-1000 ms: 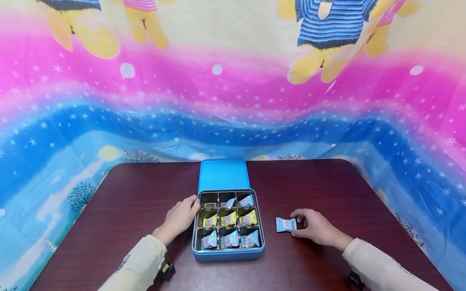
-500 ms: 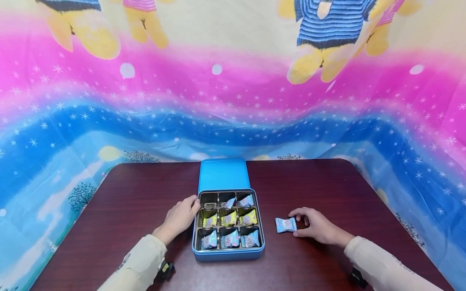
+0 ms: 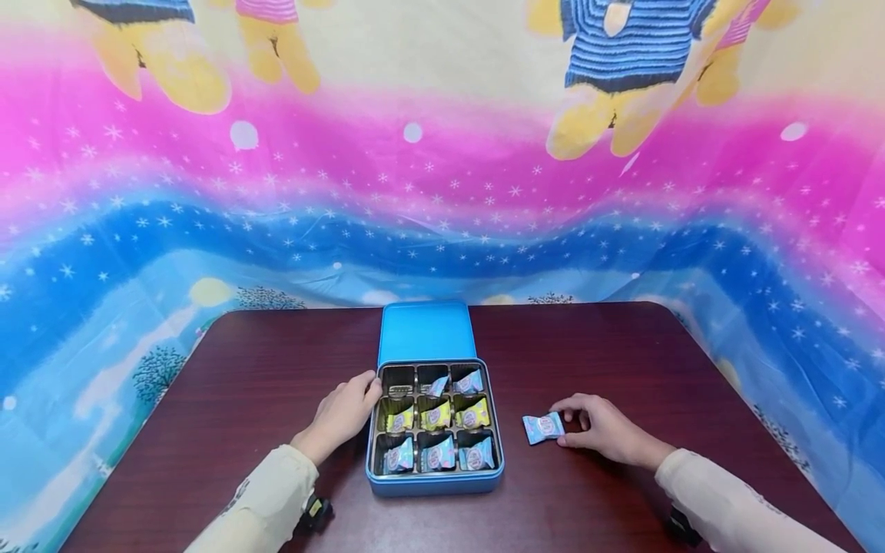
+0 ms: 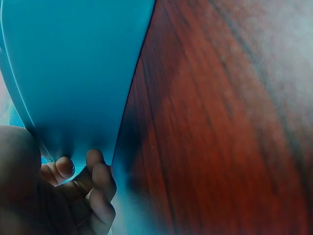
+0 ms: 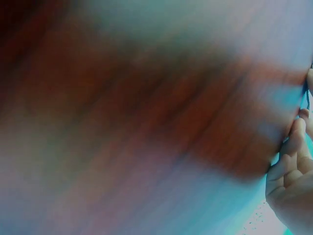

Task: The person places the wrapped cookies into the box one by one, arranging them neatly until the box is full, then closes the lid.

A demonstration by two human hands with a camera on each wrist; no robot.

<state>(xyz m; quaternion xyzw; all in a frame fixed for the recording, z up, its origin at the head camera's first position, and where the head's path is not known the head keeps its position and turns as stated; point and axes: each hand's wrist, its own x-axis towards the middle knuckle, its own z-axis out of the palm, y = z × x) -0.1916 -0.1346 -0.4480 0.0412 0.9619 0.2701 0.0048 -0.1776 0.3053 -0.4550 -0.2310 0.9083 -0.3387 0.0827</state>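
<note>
A blue tin point(image 3: 434, 484) sits on the table, its inside split into compartments. Wrapped sweets fill most of these: yellow ones point(image 3: 434, 415) in the middle row, light-blue ones point(image 3: 438, 455) in the front row and at the back right. The back-left compartment point(image 3: 399, 380) holds no sweet. My left hand point(image 3: 339, 415) touches the tin's left side near its back corner; in the left wrist view, bent fingers point(image 4: 103, 178) rest against the wall. To the tin's right, my right hand point(image 3: 601, 432) has thumb and forefinger at the right end of a light-blue sweet point(image 3: 543, 427) lying on the table.
A blue lid point(image 3: 426, 330) lies flat behind the tin, against its back edge. The dark red wooden table point(image 3: 290, 346) extends on both sides. A colourful printed cloth point(image 3: 442, 192) hangs behind and around it. The right wrist view is mostly blurred.
The light-blue sweet beside the tin has turned slightly at my right fingertips. My right hand has shifted a little to the right; my left hand stays at the tin.
</note>
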